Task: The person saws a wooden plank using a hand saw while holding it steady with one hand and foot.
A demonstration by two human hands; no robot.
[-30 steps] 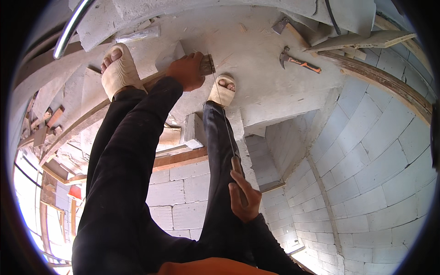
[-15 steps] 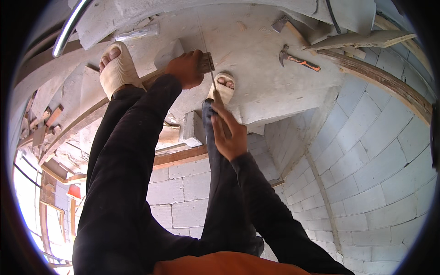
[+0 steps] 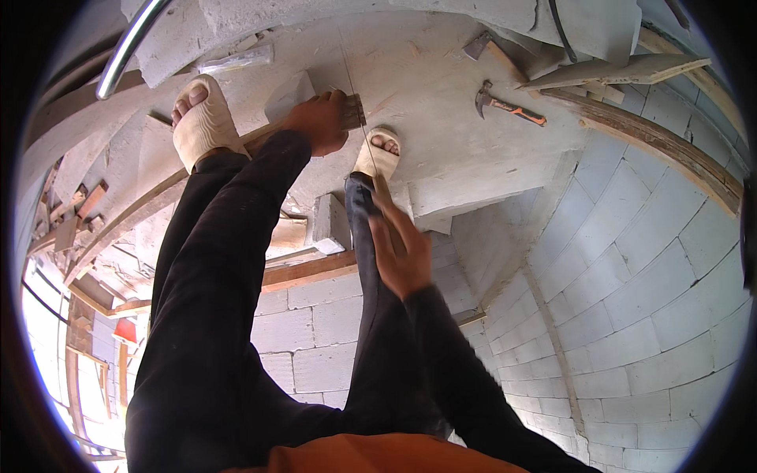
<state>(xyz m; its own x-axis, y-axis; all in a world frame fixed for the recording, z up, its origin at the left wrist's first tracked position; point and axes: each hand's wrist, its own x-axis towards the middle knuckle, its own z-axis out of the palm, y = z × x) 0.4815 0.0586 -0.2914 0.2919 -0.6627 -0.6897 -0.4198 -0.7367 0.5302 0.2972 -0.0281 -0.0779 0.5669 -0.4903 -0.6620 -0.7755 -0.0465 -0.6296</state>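
My left hand (image 3: 319, 123) is closed over the end part of a wooden plank (image 3: 352, 113) and presses it down, with the cut end sticking out past the knuckles. The plank runs back to the left beneath my forearm. My right hand (image 3: 404, 251) is wrapped around the handle of a handsaw (image 3: 380, 191), close beside my right shin. The saw's thin blade (image 3: 366, 145) is seen nearly edge-on, passing just right of the plank's end and over my right slipper (image 3: 378, 153). Whether its teeth touch the wood is too fine to tell.
A claw hammer (image 3: 511, 106) and a hatchet (image 3: 495, 55) lie on the concrete floor at the far right. Grey blocks (image 3: 330, 224) stand between my legs, near a ledge edge. Long timber (image 3: 662, 135) leans by the right block wall (image 3: 631, 260). Wood scraps (image 3: 69, 209) lie left.
My right hand has drawn the saw back toward me, down along my right shin. My left hand keeps its hold on the plank, in nearly the same place.
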